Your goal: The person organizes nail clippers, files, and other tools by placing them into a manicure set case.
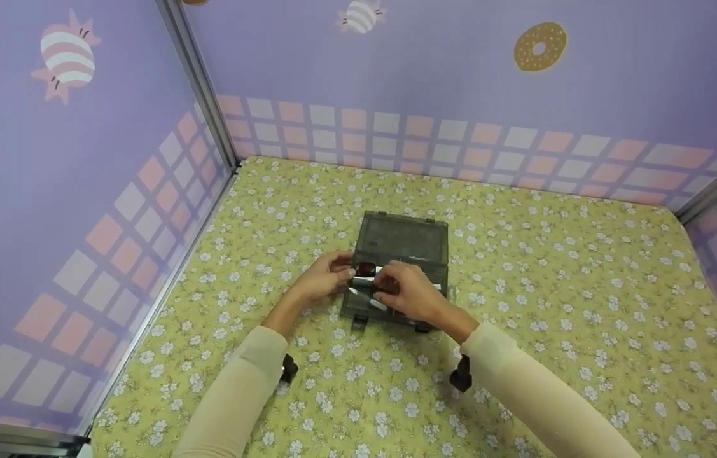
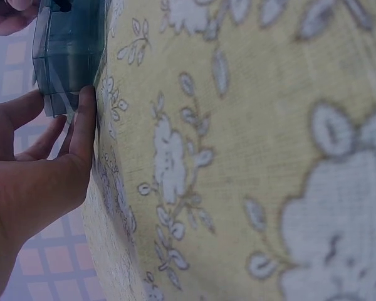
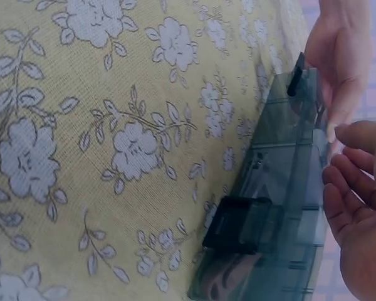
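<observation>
A dark see-through plastic storage case (image 1: 401, 236) lies with its lid folded back, away from the person. My left hand (image 1: 325, 278) grips its left end; in the left wrist view the thumb is at the upper edge and the fingers are along the side near the cloth. Over the compartments, my right hand (image 1: 412, 292) bends its fingers down into the case. Whether it pinches something I cannot tell. Beside its fingertips lie a dark red piece (image 1: 366, 269) and a small white piece (image 1: 378, 305). Dark latches (image 3: 235, 224) hang along the near side.
A yellow floral cloth (image 1: 555, 356) covers the table under the case. Purple panels (image 1: 460, 70) with candy and donut prints stand at the back and both sides, joined by metal posts (image 1: 202, 83). Dark devices (image 1: 461, 374) sit at the person's wrists.
</observation>
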A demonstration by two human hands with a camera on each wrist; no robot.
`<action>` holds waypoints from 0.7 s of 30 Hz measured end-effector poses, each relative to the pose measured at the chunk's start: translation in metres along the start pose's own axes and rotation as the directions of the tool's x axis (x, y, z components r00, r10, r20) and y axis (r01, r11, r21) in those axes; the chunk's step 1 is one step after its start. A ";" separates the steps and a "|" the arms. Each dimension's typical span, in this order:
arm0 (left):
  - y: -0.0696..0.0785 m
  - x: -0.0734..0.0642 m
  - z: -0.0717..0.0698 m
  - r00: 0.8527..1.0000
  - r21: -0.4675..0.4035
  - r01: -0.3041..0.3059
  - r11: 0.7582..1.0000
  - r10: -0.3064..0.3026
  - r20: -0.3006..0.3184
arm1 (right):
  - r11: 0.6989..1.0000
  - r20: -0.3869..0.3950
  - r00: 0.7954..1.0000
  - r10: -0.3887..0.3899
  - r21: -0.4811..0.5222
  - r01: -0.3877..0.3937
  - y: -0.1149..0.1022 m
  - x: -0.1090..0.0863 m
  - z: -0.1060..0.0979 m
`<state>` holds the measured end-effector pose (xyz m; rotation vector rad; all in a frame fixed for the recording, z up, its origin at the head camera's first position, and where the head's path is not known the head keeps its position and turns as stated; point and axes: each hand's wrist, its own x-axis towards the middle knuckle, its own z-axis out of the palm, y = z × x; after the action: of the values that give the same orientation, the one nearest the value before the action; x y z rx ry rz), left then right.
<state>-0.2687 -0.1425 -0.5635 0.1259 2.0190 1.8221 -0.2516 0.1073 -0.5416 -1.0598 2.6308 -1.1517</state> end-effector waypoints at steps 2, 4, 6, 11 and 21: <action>0.000 0.002 0.001 1.000 0.000 -0.005 1.000 0.005 0.010 | 1.000 0.013 1.000 0.004 -0.002 -0.004 -0.001 -0.003 -0.007; 0.000 0.004 0.001 1.000 0.024 -0.008 1.000 0.008 0.010 | 1.000 0.028 1.000 0.003 -0.012 -0.003 -0.002 -0.007 -0.015; 0.001 0.004 0.001 1.000 0.055 -0.006 0.998 0.006 0.001 | 1.000 0.046 0.999 -0.003 -0.025 0.004 -0.005 -0.012 -0.024; 0.004 0.002 0.000 0.999 0.066 0.031 0.997 -0.028 -0.034 | 1.000 0.089 0.996 -0.004 -0.026 0.006 -0.010 -0.025 -0.047; 0.025 -0.014 0.004 0.990 0.256 0.032 0.966 0.003 -0.138 | 0.997 0.064 0.995 0.080 -0.005 -0.080 -0.008 -0.062 -0.087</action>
<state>-0.2599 -0.1399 -0.5364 0.0618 2.3411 1.5896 -0.2287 0.1961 -0.4861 -0.9656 2.6003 -1.0796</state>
